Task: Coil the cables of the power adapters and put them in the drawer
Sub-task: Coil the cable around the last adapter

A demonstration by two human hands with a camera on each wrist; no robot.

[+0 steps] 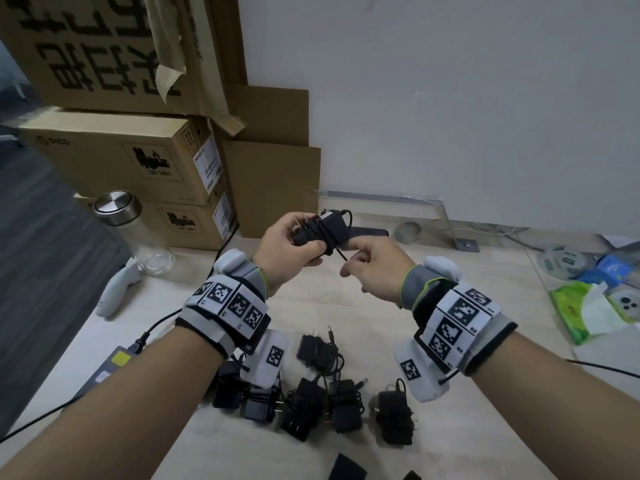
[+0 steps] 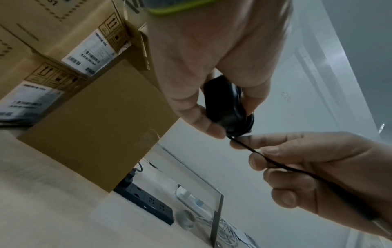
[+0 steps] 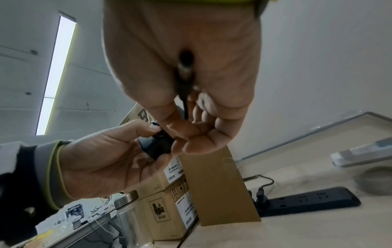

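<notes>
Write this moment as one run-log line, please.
left hand: holds adapter | right hand: pinches cable | wrapping: unfinished | drawer: unseen

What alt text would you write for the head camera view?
The left hand holds a black power adapter with cable wound around it, while the right hand pinches the loose cable end. More adapters lie on the table below.

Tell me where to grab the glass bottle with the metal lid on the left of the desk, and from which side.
Grip the glass bottle round its clear cylindrical body, just under the metal lid, coming in from the right, the open desk side. It stands upright, so a sideways wrap suits it; cardboard boxes stand close behind it. Both hands are busy with an adapter, so one would need freeing first.
</notes>
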